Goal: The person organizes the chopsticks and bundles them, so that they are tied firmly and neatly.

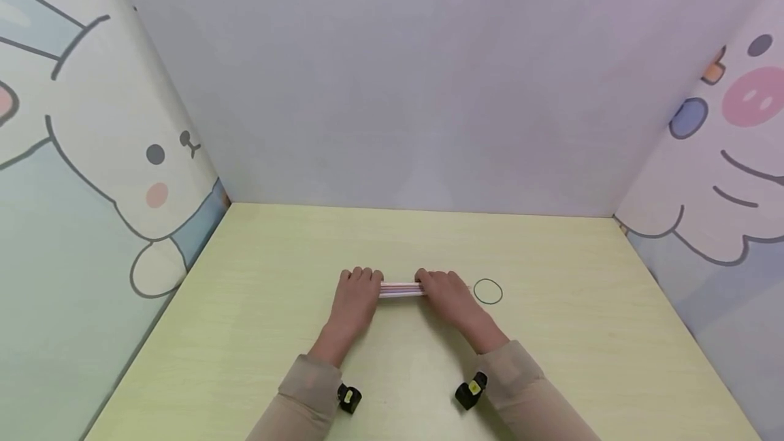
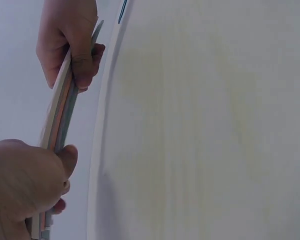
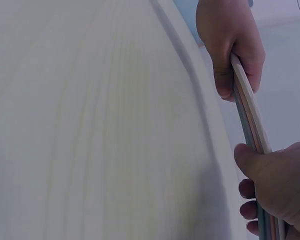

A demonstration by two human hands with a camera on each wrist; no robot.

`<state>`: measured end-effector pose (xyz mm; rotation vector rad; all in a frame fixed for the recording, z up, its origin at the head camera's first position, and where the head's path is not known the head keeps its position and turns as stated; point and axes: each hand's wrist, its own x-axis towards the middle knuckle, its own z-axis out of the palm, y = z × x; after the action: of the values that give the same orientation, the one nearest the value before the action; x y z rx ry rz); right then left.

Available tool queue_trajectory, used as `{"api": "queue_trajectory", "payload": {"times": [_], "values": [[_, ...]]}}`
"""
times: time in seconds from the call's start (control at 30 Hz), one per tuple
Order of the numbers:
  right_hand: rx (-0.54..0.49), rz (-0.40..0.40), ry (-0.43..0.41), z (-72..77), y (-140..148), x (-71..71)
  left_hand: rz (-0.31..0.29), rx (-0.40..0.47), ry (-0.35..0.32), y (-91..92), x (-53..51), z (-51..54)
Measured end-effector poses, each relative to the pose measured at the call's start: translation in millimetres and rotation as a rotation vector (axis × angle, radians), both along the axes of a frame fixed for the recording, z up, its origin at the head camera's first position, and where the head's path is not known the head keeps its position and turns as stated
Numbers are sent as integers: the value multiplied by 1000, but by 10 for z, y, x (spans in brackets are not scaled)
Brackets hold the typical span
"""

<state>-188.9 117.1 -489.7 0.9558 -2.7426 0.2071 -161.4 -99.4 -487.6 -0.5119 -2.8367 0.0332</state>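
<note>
Both hands hold a bundle of thin pencils (image 1: 401, 289) level, just above the table. White, orange and grey-green pencils lie side by side in it, as the left wrist view shows. My left hand (image 1: 357, 298) grips the left end, fingers curled over it. Toward the other end, my right hand (image 1: 453, 298) grips the same bundle, with its thumb along the near side in the right wrist view (image 3: 285, 180). A pointed tip sticks out past the right hand. Beside that end, a thin dark green ring (image 1: 474, 291), like a rubber band, lies on the table.
The pale wooden table (image 1: 245, 332) meets a plain grey wall (image 1: 416, 87) at the back. Side panels with cartoon animals stand at left (image 1: 92, 223) and right (image 1: 704, 175). Black devices with yellow-green patches show by each sleeve cuff.
</note>
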Motion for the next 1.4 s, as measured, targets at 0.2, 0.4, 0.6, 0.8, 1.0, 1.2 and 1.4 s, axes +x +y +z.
{"api": "queue_trajectory", "payload": {"times": [0.2, 0.4, 0.6, 0.8, 1.0, 1.2, 1.4], "values": [[-54, -22, 80, 10, 27, -29, 14, -10, 99, -37, -7, 34], [-222, -75, 190, 29, 110, -57, 27, 77, 367, -100, -82, 42], [-467, -77, 319, 65, 214, -90, 62, 220, 557, -137, -133, 127], [-791, -35, 352, 104, 138, -98, 74, 291, 650, -56, -117, 192], [-1056, -73, 288, 451, 37, 47, 50, 304, 735, -41, -130, 236], [-1168, -79, 80, 739, -57, 207, 40, 314, 741, -15, -128, 293], [-1179, -121, 39, 791, -61, 228, 40, 298, 770, -25, -105, 313]]}}
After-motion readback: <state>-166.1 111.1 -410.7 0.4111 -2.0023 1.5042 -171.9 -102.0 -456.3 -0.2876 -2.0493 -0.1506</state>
